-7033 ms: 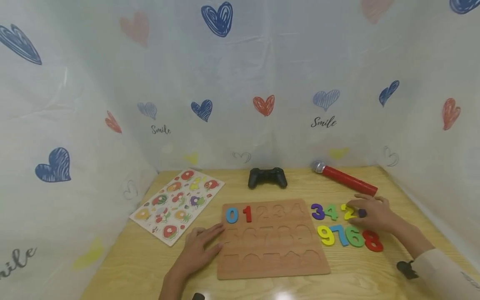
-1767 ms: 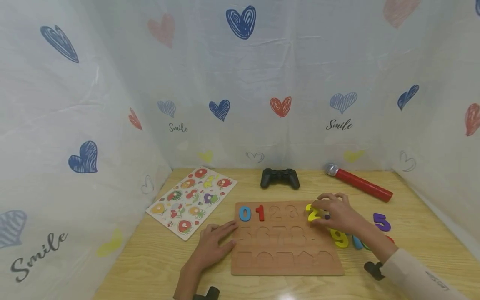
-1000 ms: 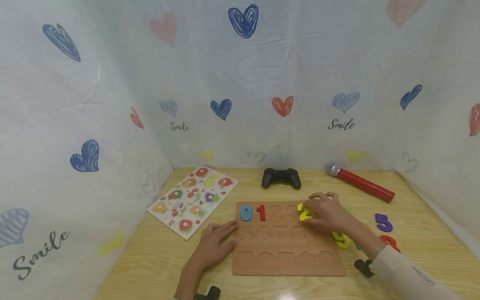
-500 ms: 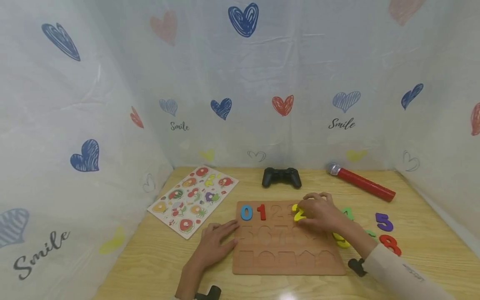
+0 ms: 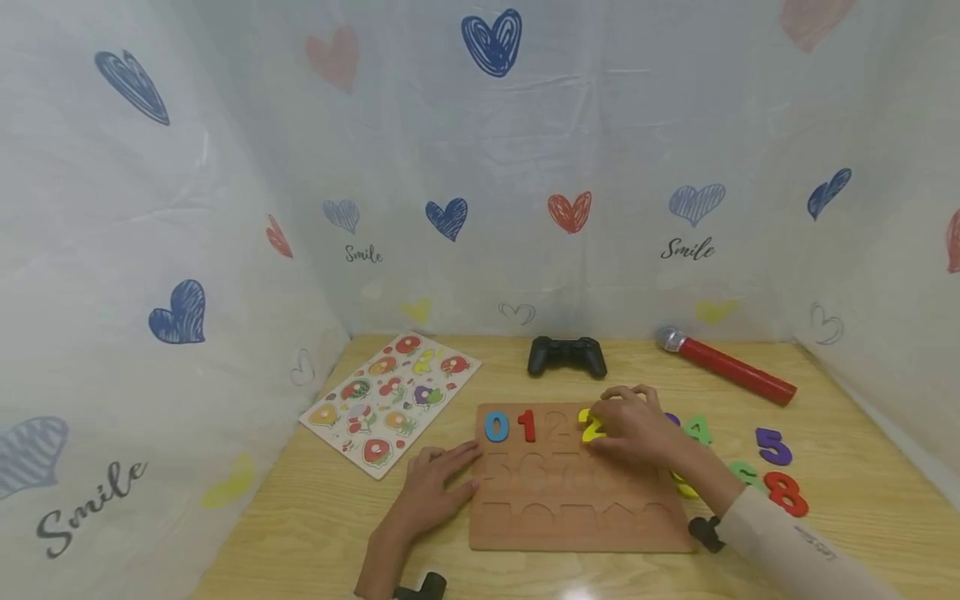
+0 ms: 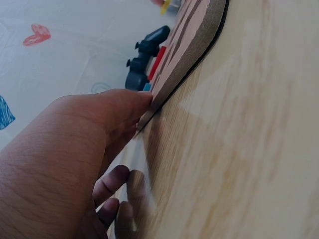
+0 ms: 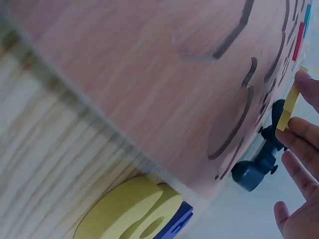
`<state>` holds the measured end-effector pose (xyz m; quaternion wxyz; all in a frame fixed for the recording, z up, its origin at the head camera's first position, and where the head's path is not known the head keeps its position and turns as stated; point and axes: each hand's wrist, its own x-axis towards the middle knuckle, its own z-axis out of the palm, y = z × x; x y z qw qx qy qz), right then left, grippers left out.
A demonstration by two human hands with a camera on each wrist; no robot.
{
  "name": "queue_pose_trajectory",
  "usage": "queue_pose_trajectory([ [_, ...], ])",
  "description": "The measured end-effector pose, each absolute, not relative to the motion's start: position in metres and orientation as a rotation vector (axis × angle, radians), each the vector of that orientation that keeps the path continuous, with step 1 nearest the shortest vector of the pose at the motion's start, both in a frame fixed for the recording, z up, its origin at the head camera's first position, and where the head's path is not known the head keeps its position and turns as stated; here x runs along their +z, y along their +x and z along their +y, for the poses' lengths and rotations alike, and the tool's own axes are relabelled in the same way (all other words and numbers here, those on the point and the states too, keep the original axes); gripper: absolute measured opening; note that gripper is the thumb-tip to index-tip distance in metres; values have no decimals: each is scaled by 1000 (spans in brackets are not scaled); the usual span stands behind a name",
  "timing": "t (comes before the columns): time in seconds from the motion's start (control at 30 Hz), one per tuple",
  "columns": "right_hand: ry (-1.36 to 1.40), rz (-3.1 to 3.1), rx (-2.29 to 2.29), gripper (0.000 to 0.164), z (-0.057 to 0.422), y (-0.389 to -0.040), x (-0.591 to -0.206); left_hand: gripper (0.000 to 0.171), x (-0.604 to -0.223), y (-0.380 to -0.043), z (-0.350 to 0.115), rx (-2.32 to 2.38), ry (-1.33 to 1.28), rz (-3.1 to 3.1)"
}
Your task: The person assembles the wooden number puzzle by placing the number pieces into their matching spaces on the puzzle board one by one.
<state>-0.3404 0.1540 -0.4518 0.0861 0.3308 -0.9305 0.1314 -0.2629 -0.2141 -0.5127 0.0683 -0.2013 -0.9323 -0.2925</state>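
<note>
While the right hand [image 5: 633, 425] pinches the yellow 2 [image 5: 591, 427] between thumb and fingertips, its grip is narrow, closed down to the piece; the yellow 2 is at the top row of the wooden board [image 5: 525, 537], just right of the 2-shaped recess [image 5: 558, 427]; whether it touches the wood or hangs just above cannot be judged well from these angles. Left hand [image 5: 435, 487]: fingers fairly straight, thumb and index at the board's left edge, holding no piece; its grip is loose. Blue 0 [image 5: 497, 427] and red 1 [image 5: 527, 426] sit at the left of that row; green 4 [image 5: 700, 430], purple 5 [image 5: 774, 447] and red 8 [image 5: 787, 493] lie on the surface [image 5: 300, 542] to the right.

Risks, as judged: if the yellow 2 is let go where it is, it could rest askew across the neighbouring recess; a twist in the pinch would leave its outline out of line with the cut-out, so it would ride on the rim; a sideways push could slide the board, should the left hand brace it too lightly; a withdrawing sleeve might knock the loose numbers.
</note>
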Motion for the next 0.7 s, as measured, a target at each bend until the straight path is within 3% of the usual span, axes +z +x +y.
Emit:
queue_pose_trajectory([
  [0.7, 993, -2769, 463, 34, 132, -348, -458, 48, -510, -262, -213, -882, -615, -2811],
])
